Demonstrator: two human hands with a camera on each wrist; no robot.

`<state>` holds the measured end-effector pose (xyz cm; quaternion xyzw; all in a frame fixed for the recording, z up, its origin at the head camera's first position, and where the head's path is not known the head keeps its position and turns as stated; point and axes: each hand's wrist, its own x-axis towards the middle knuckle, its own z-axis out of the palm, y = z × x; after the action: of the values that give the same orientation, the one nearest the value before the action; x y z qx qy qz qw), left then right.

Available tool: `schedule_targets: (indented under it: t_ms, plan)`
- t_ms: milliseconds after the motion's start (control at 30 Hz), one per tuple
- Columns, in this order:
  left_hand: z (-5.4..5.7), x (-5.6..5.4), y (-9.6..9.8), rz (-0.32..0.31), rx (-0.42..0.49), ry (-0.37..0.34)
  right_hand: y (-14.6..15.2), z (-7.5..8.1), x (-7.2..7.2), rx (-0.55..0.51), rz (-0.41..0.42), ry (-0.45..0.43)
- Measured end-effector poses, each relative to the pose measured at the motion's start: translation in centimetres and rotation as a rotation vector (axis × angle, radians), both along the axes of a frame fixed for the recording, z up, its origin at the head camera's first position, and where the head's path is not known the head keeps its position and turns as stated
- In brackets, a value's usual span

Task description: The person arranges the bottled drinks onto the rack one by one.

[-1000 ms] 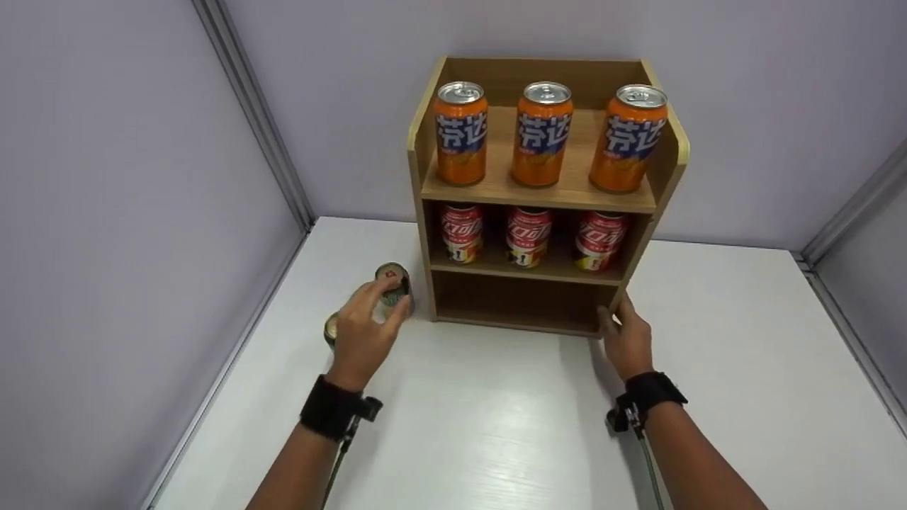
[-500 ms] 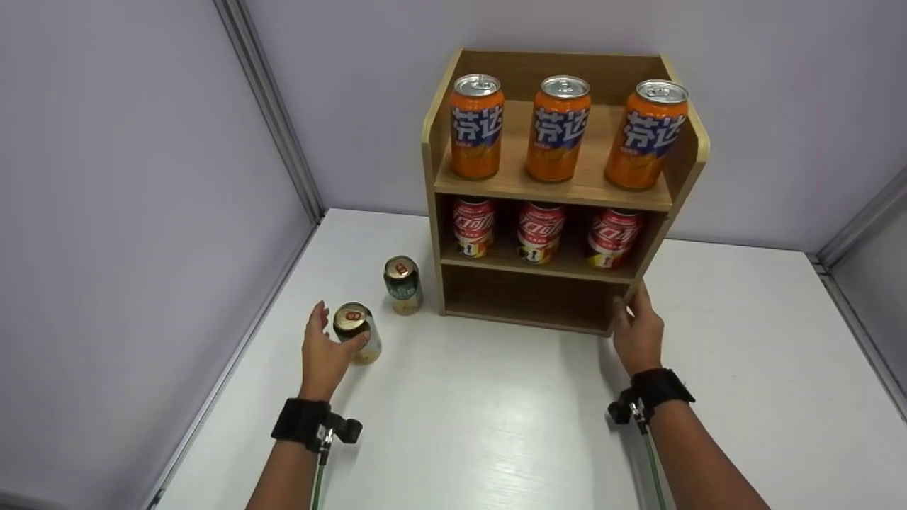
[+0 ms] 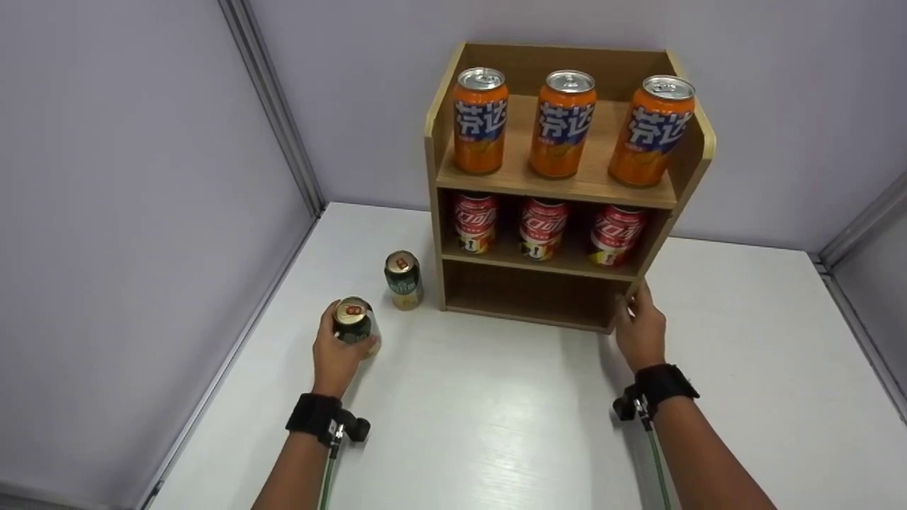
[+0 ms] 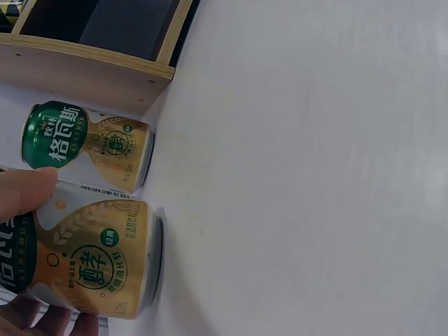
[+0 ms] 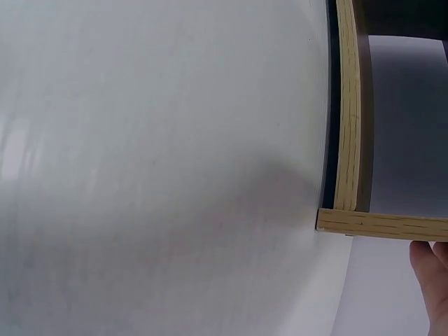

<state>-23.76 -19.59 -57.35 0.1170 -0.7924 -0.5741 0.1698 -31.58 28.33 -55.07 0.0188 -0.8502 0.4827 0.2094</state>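
In the head view my left hand [image 3: 336, 360] holds a green-and-gold kvass can [image 3: 353, 322] standing on the white table, thumb on the near side and fingers round the far left. The left wrist view shows its gold label below the thumb [image 4: 31, 190]. A second kvass can [image 3: 404, 278] stands just behind it, beside the wooden shelf [image 3: 553, 190]. My right hand [image 3: 641, 333] rests against the shelf's lower right side; in the right wrist view its fingertips [image 5: 423, 253] touch the outer face of the side panel.
Three orange soda cans [image 3: 560, 131] stand on the shelf's top level. Three red cola cans [image 3: 543, 228] occupy the middle level, above a bare bottom compartment [image 3: 528, 290]. Pale walls [image 3: 368, 127] enclose the table [image 3: 489, 425] at the back and sides.
My left hand has left the rear kvass can, come toward me to the nearer one and closed round it. The right hand stays at the shelf's side. The head view has shifted slightly.
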Motion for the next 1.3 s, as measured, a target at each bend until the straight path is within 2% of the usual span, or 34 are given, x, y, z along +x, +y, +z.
schedule_targets:
  t_ms: [267, 467, 667, 867, 1067, 1300]
  plan:
    - [0.7, -0.3, 1.4, -0.007, -0.006, 0.045, 0.9, 0.3, 0.2, 0.027, -0.023, 0.023]
    - [1.6, -0.3, 3.7, -0.051, -0.055, 0.103, 1.5, 0.4, 0.4, 0.044, -0.043, 0.013]
    - [2.9, -0.8, 7.4, -0.127, -0.128, 0.173, 1.9, 0.5, 0.6, 0.044, -0.056, -0.029]
    - [3.6, -2.0, 11.8, -0.203, -0.118, 0.209, 2.0, 0.7, 0.4, 0.054, -0.065, -0.028]
    - [3.8, -2.8, 15.9, -0.271, -0.122, 0.2, 1.2, 0.7, 0.2, 0.056, -0.032, -0.013]
    - [3.9, -3.9, 19.8, -0.337, -0.138, 0.151, 0.2, 0.4, 0.3, 0.039, -0.005, -0.007]
